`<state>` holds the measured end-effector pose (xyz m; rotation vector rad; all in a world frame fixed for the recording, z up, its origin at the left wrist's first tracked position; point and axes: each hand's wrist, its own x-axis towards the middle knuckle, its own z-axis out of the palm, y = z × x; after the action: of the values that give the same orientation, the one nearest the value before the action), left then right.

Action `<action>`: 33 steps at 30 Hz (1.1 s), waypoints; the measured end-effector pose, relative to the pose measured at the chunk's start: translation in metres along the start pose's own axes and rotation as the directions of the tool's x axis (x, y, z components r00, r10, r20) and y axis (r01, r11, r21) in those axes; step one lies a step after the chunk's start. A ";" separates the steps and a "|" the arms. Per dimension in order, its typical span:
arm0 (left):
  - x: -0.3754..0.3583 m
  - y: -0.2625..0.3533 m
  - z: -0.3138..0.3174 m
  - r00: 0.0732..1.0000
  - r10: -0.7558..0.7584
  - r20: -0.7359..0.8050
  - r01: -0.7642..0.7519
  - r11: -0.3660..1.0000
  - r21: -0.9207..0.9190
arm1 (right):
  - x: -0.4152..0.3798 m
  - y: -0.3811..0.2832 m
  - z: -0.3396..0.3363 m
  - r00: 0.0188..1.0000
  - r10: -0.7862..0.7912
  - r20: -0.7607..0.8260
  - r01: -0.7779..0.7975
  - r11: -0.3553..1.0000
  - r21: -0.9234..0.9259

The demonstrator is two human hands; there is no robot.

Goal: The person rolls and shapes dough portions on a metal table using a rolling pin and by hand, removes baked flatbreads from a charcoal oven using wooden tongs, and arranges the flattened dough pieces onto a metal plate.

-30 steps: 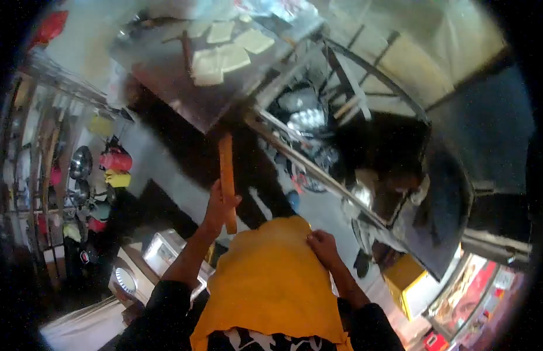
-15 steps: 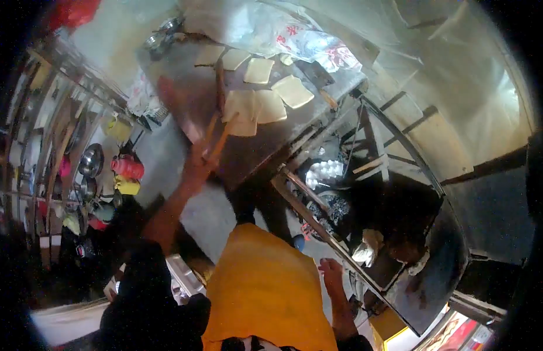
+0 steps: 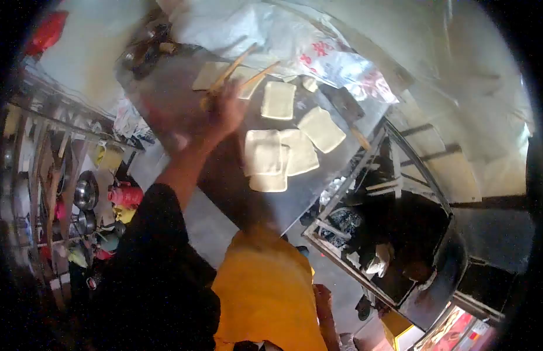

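My left hand [image 3: 227,111] reaches over the far part of the dark table [image 3: 219,181], closed around two thin wooden sticks [image 3: 239,64] whose tips spread apart and point away from me. Beneath the sticks lie pale flat dough squares [image 3: 210,76]. Several more squares are nearer, one [image 3: 278,100] on its own and others [image 3: 262,152] overlapping. At the lower edge of the view, my right hand [image 3: 323,298] hangs beside the yellow apron [image 3: 268,286]. Its fingers are blurred and partly hidden, so what it holds, if anything, cannot be made out.
White printed plastic sheeting [image 3: 324,55] covers the table's far edge. A flat tool with a wooden handle [image 3: 360,139] lies at the right. Metal bowls [image 3: 86,195] and a red container [image 3: 125,194] hang or stand at the left rack. A metal-framed stove [image 3: 394,263] is at the right.
My left hand has moved farther over the table with the sticks, away from the near dough squares. The view has shifted closer to the table. My right hand is lower beside the apron.
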<state>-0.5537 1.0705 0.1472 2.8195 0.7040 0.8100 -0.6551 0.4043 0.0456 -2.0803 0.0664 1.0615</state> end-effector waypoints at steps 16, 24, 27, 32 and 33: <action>-0.051 -0.005 0.070 0.839 0.200 0.506 -0.129 0.977 -0.172 | 0.002 -0.038 0.021 0.991 -0.045 -0.124 0.055 0.995 0.084; -0.036 0.028 0.030 0.675 0.176 0.717 0.285 0.834 -0.473 | -0.012 -0.066 0.028 0.990 0.031 -0.138 -0.037 0.999 -0.035; -0.031 0.055 -0.019 0.608 0.083 0.789 0.619 0.573 -0.537 | 0.001 -0.089 0.034 0.984 -0.087 -0.153 0.088 0.996 0.004; -0.051 0.114 -0.064 0.536 0.150 0.831 0.822 -0.317 -0.473 | 0.052 -0.166 0.054 0.970 -0.231 0.073 0.176 0.881 0.438; -0.055 0.129 -0.070 0.520 0.178 0.835 0.834 -0.316 -0.452 | 0.043 -0.218 0.053 0.989 -0.097 0.109 0.017 0.820 0.572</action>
<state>-0.5802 0.9301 0.2115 0.8449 0.4491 -0.0965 -0.5815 0.6023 0.1318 -1.4542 0.2263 0.9907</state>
